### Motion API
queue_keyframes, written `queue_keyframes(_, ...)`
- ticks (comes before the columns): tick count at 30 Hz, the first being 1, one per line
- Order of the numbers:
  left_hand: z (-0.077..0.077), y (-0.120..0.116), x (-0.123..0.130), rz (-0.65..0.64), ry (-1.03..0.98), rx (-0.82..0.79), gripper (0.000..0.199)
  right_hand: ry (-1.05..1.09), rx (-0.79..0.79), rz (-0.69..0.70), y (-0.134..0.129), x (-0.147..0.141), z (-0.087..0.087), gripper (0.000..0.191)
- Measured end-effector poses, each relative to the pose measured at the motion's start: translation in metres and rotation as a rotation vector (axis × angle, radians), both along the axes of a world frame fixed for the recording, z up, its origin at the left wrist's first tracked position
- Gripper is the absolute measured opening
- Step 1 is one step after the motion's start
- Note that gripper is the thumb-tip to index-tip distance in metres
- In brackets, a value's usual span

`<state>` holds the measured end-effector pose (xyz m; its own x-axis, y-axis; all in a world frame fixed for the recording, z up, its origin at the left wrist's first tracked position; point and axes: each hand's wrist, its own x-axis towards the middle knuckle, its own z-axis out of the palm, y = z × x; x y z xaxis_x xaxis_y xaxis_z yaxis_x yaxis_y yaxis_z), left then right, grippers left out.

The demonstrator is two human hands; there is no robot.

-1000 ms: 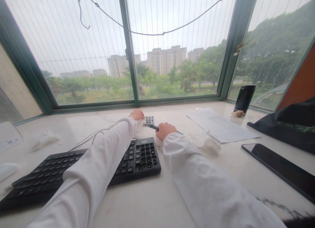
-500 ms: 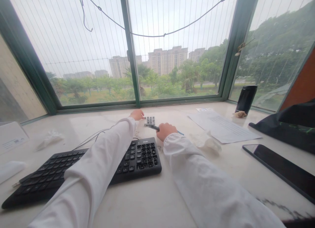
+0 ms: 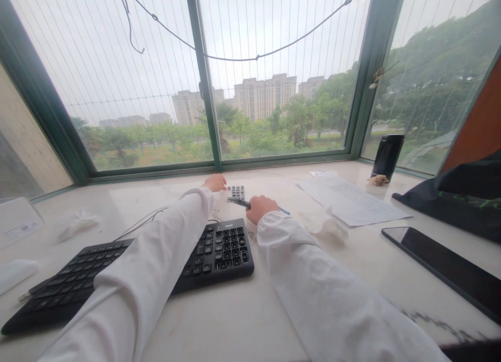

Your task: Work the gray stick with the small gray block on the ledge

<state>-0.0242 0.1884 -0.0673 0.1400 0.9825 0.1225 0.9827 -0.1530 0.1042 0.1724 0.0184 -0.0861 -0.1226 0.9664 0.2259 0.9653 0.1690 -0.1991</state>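
Observation:
My left hand [image 3: 214, 182] reaches over the keyboard to the left edge of a block of small keycaps [image 3: 237, 191] laid out in rows. Its fingers look curled together at the nearest keycap; whatever they pinch, if anything, is hidden. Closed around a slim dark tool [image 3: 240, 202], my right hand [image 3: 261, 208] holds the tip over the front row of keycaps. A blue end of that tool sticks out behind the hand. Below, the black keyboard [image 3: 235, 276] lies partly under my left sleeve, with bare key sockets showing in its number pad.
Crumpled tissue [image 3: 332, 231] and a printed sheet [image 3: 352, 200] lie to the right. Beyond them are a phone [image 3: 442, 273], a black bag [image 3: 469, 195] and a dark cylinder [image 3: 387, 156]. Another crumpled tissue [image 3: 80, 224] and a white card [image 3: 19, 221] sit left. A window frame borders the back.
The view has shifted slightly, moving everything a little to the left. Both hands keep nearly the same places by the keycaps, and the right one still grips the tool.

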Motion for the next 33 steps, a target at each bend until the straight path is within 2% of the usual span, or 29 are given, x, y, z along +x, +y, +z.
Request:
queue_keyframes(5, 0.025, -0.03, 0.0, -0.043, 0.023, 0.033, 0.032, 0.007, 0.017, -0.001, 0.0, -0.001, 0.001, 0.028)
queue_keyframes(8, 0.041, -0.063, 0.001, -0.119, 0.044, 0.062, 0.029, 0.022, 0.039, -0.005, -0.001, -0.003, 0.003, 0.029)
queue_keyframes(10, 0.048, -0.092, 0.0, -0.173, 0.056, 0.087, 0.027, 0.029, 0.061, -0.002, -0.002, -0.004, 0.004, 0.03)
queue_keyframes(13, 0.049, -0.146, -0.006, -0.253, 0.073, 0.126, 0.022, 0.042, 0.101, 0.01, -0.003, -0.005, 0.004, 0.031)
queue_keyframes(16, 0.043, -0.197, -0.018, -0.376, 0.1, 0.16, 0.019, 0.089, 0.156, 0.024, -0.005, -0.007, 0.005, 0.032)
queue_keyframes(19, 0.035, -0.231, -0.03, -0.398, 0.024, 0.159, 0.02, 0.213, 0.221, 0.088, -0.005, -0.007, 0.008, 0.034)
queue_keyframes(22, 0.029, -0.243, -0.038, -0.356, -0.12, 0.26, 0.022, 0.457, 0.311, 0.177, -0.001, -0.008, 0.012, 0.031)
queue_keyframes(25, 0.02, -0.244, -0.04, -0.36, -0.213, 0.333, 0.022, 0.876, 0.299, 0.153, 0.002, -0.014, 0.016, 0.031)
queue_keyframes(27, 0.014, -0.246, -0.039, -0.405, -0.224, 0.323, 0.019, 1.255, 0.184, 0.171, 0.001, -0.024, 0.017, 0.036)
queue_keyframes(29, 0.007, -0.249, -0.037, -0.445, -0.219, 0.311, 0.016, 1.609, 0.04, 0.256, -0.005, -0.036, 0.018, 0.041)
queue_keyframes(31, 0.003, -0.255, -0.034, -0.481, -0.213, 0.305, 0.016, 1.825, -0.08, 0.323, -0.015, -0.049, 0.019, 0.043)
queue_keyframes(33, 0.001, -0.261, -0.03, -0.509, -0.207, 0.302, 0.017, 1.93, -0.188, 0.376, -0.027, -0.06, 0.019, 0.042)
